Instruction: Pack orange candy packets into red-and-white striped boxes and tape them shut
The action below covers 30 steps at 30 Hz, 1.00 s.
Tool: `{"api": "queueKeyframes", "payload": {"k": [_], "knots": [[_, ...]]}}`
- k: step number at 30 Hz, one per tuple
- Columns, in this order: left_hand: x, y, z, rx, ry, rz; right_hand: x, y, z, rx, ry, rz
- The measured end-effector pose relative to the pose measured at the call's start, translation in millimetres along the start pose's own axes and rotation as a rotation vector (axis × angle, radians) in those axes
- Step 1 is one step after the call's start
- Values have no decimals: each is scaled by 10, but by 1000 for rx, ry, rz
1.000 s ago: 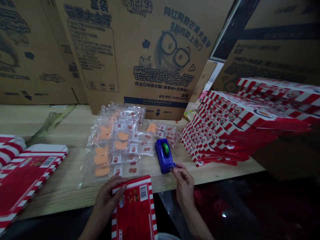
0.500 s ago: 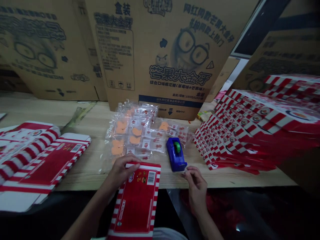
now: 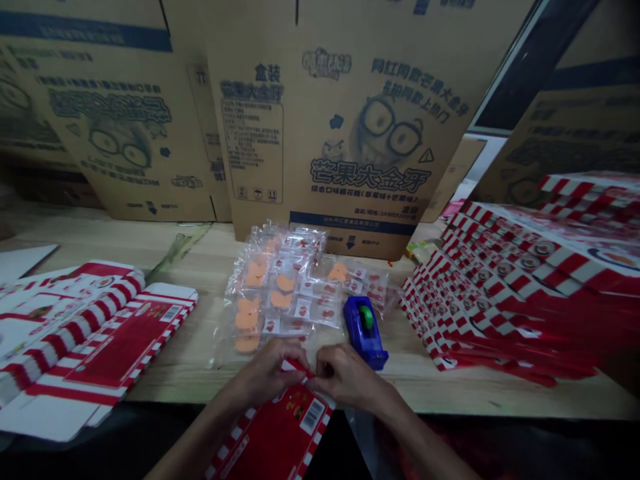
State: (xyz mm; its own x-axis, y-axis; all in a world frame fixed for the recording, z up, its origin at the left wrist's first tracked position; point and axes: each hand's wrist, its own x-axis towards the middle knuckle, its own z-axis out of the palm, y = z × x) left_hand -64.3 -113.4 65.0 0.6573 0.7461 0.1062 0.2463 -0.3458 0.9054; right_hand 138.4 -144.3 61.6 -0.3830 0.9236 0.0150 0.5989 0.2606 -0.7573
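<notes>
A flat red carton with red-and-white striped edges and a barcode (image 3: 280,437) is tilted in front of me, below the table's front edge. My left hand (image 3: 277,370) is closed on its top end, thumb on the printed face. Pressed against the same end, to the right, is my right hand (image 3: 343,377), its fingers pinched together; a small piece of tape between them is mostly hidden. Just beyond the right hand stands a blue tape dispenser (image 3: 364,337) with a green roll. Clear bags with orange pieces (image 3: 283,287) lie behind both hands.
Flattened striped cartons (image 3: 107,347) are stacked at the left. A tall pile of striped red-and-white boxes (image 3: 500,287) leans at the right. Large brown cardboard boxes (image 3: 290,153) stand along the back of the wooden table (image 3: 440,393).
My right hand has moved left from the dispenser's front end to the carton's top end. The carton has tilted, its top shifting right and down. The view has also shifted.
</notes>
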Motion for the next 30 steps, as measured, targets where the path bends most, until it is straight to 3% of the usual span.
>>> {"api": "queueKeyframes", "payload": {"k": [3,8,10,12,15,17,19,22,26,28,30], "knots": [[-65,86,6,-41,-25,28,-18,74,38,303,-103,175],[-138,408,-17,-94,-175,90,-41,175,208,1013,-533,254],[-167,462,-91,-108,-164,98,-21,187,270,1211,-531,270],[-210,409,-195,-134,22,73,19,181,266,1320,-322,263],[-328,183,-315,-249,604,-133,90,164,168,1294,-50,213],[-442,17,-325,-391,928,-272,130,170,120,1155,-48,181],[-579,-99,-289,-417,1050,-319,169,201,123,1019,-59,169],[-804,-133,-226,57,985,-298,250,286,171,922,-73,200],[-1051,-23,-229,863,596,-150,406,375,141,811,-182,220],[-1112,20,-262,1046,477,-99,493,372,86,742,-228,214],[-1142,39,-302,1109,431,-70,585,343,27,667,-266,197]]}}
